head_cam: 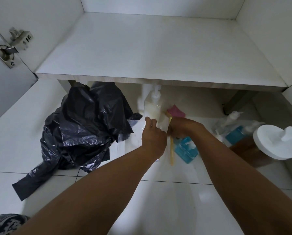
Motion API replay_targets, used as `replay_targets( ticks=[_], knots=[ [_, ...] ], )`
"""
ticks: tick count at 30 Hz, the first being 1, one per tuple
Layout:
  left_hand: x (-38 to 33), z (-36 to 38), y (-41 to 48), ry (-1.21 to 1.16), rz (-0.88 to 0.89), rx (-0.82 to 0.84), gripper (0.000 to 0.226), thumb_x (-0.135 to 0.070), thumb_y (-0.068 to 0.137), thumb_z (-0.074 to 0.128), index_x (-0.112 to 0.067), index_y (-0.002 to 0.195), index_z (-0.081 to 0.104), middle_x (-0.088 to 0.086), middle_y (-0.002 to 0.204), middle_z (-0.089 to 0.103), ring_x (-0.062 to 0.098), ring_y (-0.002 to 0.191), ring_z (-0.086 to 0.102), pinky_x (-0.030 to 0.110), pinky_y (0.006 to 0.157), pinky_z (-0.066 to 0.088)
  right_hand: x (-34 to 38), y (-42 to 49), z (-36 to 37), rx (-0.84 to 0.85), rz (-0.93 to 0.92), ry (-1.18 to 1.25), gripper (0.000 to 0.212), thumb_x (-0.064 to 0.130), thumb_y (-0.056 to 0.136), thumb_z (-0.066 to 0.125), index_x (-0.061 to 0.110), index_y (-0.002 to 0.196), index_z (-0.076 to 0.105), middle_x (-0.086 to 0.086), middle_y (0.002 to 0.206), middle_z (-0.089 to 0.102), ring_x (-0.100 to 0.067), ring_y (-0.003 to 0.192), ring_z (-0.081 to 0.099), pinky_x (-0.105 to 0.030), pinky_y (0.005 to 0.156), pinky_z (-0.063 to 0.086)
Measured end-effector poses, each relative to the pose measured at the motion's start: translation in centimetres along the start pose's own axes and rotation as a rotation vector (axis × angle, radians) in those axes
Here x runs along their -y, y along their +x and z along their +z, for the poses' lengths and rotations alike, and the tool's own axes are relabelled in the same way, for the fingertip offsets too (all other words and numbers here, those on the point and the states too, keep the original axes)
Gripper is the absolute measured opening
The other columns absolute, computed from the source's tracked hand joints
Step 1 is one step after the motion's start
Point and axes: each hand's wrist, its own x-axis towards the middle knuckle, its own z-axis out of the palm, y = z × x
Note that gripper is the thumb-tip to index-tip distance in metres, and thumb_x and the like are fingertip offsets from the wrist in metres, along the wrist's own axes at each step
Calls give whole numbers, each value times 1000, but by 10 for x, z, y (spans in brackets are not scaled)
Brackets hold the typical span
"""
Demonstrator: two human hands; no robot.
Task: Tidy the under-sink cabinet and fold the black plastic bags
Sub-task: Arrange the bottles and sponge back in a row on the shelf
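1. Progress, as I judge it: early. The black bags (80, 129) lie in one crumpled heap left of the pump bottle (152, 107), none folded, one corner spilling off the cabinet (19, 133) base onto the tiled floor (158, 200).
2. Sorting of the small items seems to be under way. Both hands work just in front of the pump bottle.
3. Left hand (152, 137): fingers curled at something pale and translucent beside a clear tub (124, 138); blur hides whether they grip it.
4. Right hand (182, 127): fingers look clamped on a yellow stick (171, 153).
5. Left to do: bags folded, loose items put in order. A pink cloth (175, 111) sits just right of the pump bottle; blue bottles (185, 151) and a white-lidded brown jar (275, 143) stand further right.
6. Surfaces: white cabinet base and walls, a white shelf (150, 48) above the pump bottle, a metal hinge (8, 48) far up-left. Glossy pale tiles; dim, even light.
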Motion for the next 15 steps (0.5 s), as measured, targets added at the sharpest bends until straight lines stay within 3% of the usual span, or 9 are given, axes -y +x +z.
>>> replay_targets(
  ticks=[5,8,12,15],
  knots=[
    [-3,2,1,-105,-12,-150,33,-33,96,58,-20,126,61,6,131,60,37,136,34,60,118,7,-10,-16,-19,-90,-16,125,14,19,89,66,16,102,65,0,88,66,-15,73,67,-23,60,54],
    [-2,-5,-4,-197,-24,-266,35,-28,93,60,-20,126,60,9,116,67,35,128,41,58,114,17,-20,-25,-27,-178,-12,230,17,21,87,68,12,101,71,0,80,68,-10,64,67,-22,60,54],
    [6,-16,-11,-391,-100,-452,39,-32,70,75,-23,107,67,7,81,71,31,93,57,47,90,33,-24,-43,-36,-352,-79,381,21,34,87,69,15,80,74,-5,68,68,-10,56,60,-21,53,45],
    [24,-19,-18,-564,-138,-480,42,-35,83,63,-26,123,59,6,92,67,28,90,60,38,80,40,-17,-50,-37,-404,-110,494,15,24,85,74,9,84,75,-6,70,70,-10,55,63,-17,51,49]
  ],
)
